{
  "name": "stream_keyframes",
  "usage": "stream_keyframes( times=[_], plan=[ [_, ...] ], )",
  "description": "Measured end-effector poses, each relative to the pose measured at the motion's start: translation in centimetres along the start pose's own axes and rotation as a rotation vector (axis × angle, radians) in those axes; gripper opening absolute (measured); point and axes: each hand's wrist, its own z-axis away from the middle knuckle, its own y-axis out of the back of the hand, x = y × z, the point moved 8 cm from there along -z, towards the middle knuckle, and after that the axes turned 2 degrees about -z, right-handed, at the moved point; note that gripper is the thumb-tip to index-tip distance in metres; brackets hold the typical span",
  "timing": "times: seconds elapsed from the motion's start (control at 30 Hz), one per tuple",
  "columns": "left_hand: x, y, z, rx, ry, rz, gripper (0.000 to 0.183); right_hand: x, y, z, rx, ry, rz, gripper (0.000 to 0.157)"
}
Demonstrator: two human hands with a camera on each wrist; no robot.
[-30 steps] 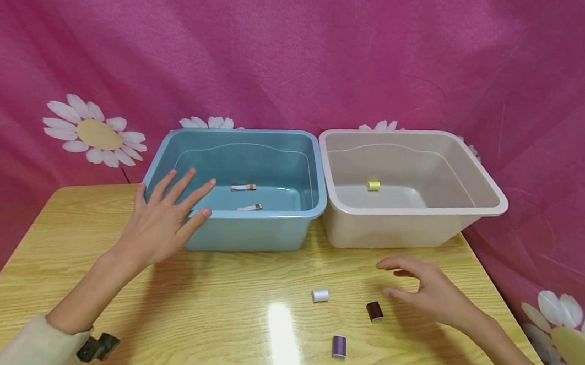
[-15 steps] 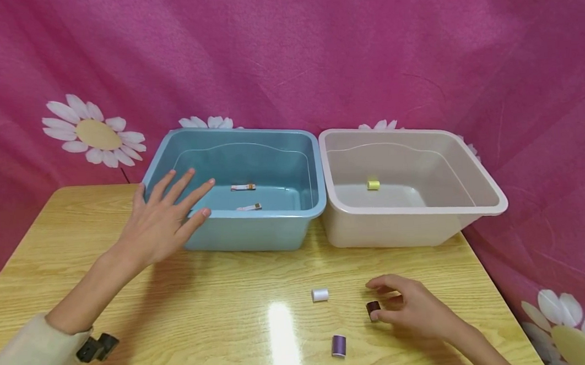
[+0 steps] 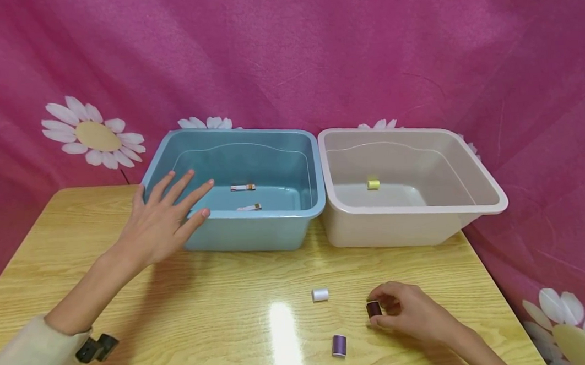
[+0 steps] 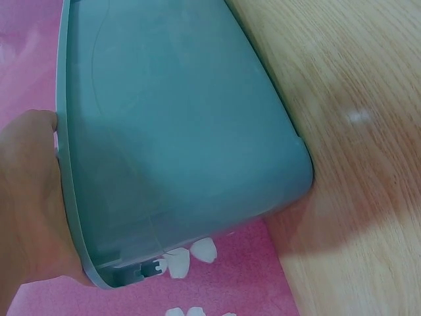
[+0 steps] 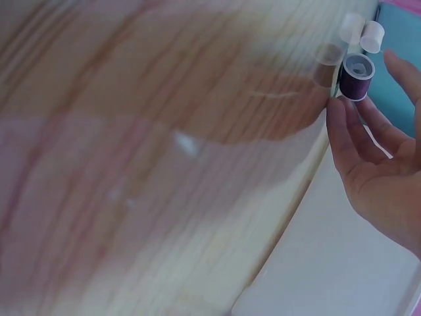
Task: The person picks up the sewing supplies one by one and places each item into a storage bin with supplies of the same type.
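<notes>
My right hand [image 3: 413, 311] is at a dark maroon thread spool [image 3: 373, 309] on the table, fingertips by its far end and thumb by its near end. In the right wrist view, the fingertips meet the edge of the dark spool [image 5: 356, 82], while a small gap shows between it and the thumb. To its left lie a white spool [image 3: 320, 295] and a purple spool [image 3: 339, 346]. My left hand [image 3: 158, 225] rests on the left end of the blue tub [image 3: 255, 232], fingers spread and straight. The left wrist view shows this hand [image 4: 33, 197] against the rim.
Beside the blue tub stands a beige tub [image 3: 384, 230] with a yellow spool [image 3: 373, 185] inside. Two small flat white-and-brown items, one of them a strip [image 3: 243, 188], lie in the blue tub. A pink floral cloth [image 3: 276, 56] hangs behind the wooden table [image 3: 229, 296].
The right hand has moved left and toward the near side, bringing its fingers and thumb around the dark spool. The spool has stayed in place, and so has the left hand.
</notes>
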Motion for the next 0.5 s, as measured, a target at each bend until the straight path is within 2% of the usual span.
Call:
stream_keyframes(
  times=[0.13, 0.33, 0.5],
  plan=[
    [-0.25, 0.14, 0.24, 0.005, 0.008, -0.006, 0.061, -0.27, 0.21, -0.33, 0.013, 0.028, 0.039, 0.03],
    [-0.41, 0.06, 0.28, -0.013, 0.013, -0.011, 0.061, -0.39, 0.17, -0.25, 0.018, 0.069, 0.023, 0.021],
    [-0.36, -0.16, -0.04, -0.025, 0.016, -0.012, 0.061, -0.04, 0.06, -0.06, -0.005, 0.051, 0.003, 0.022]
  ],
)
